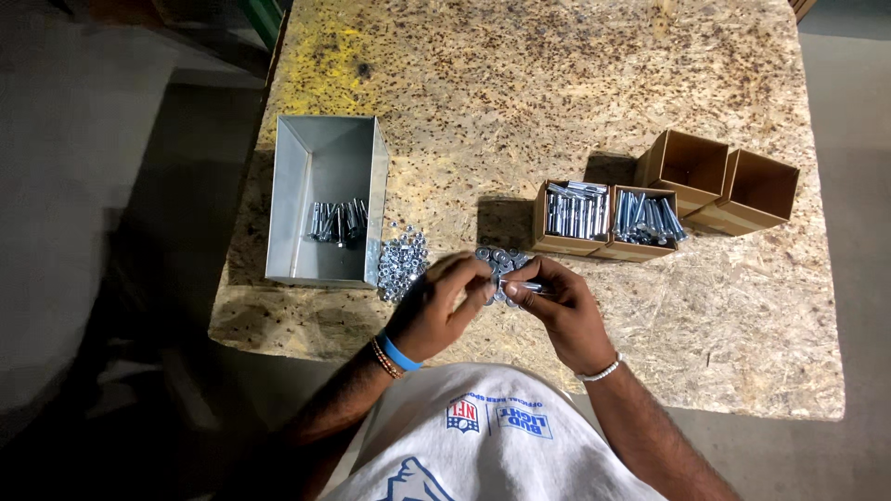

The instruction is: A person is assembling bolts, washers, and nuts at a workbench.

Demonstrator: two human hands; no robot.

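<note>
- Your right hand (561, 311) is closed around a bolt (531, 288), its shiny shank poking out toward your left hand (444, 306); the two hands meet just above the near edge of the table (742, 353), about midway along it.
- Your left hand's grip is pinched shut, thumb and fingertips together at the bolt's end; the piece in that pinch is too small to make out, so you cannot tell whether it is a washer or a nut.
- The step in hand looks like fitting a small piece onto the bolt. The next move likely calls for holding the shank steady while the left fingers line the hole up with the tip.
- Right behind your fingers lies a loose pile of washers (497, 258), touching or nearly touching your knuckles.
- To the left of it, a heap of nuts (401, 264) is spread against the near right corner of the metal bin (320, 153).
- That open bin, set toward the table's left edge, holds a small cluster of bolts at its near end; the rest of it is bare.
- Right of the washers, two cardboard boxes (608, 223) stand side by side, both full of bolts laid in rows.
- Beyond them, toward the right edge, two more cardboard boxes (719, 176) sit tilted with nothing in them that shows.
</note>
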